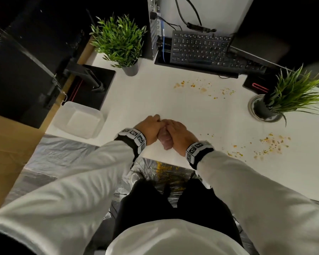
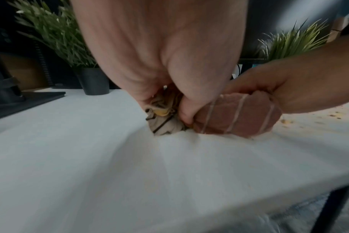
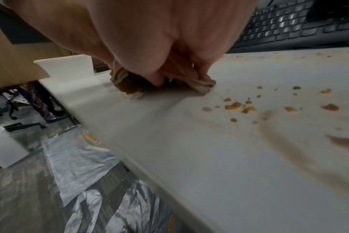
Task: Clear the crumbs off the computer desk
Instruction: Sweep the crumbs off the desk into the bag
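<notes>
Both hands meet over a bunched striped cloth near the front edge of the white desk. My left hand grips the pale, dark-striped end of the cloth. My right hand grips the pinkish end, which presses on the desk. In the right wrist view the cloth is bunched under the right hand. Orange crumbs lie in one patch near the keyboard, in another at the front right, and beside the cloth.
A white tub sits at the desk's left front. A black keyboard lies at the back. Potted plants stand back left and right. Silver plastic sheeting with fallen crumbs covers the floor below the desk edge.
</notes>
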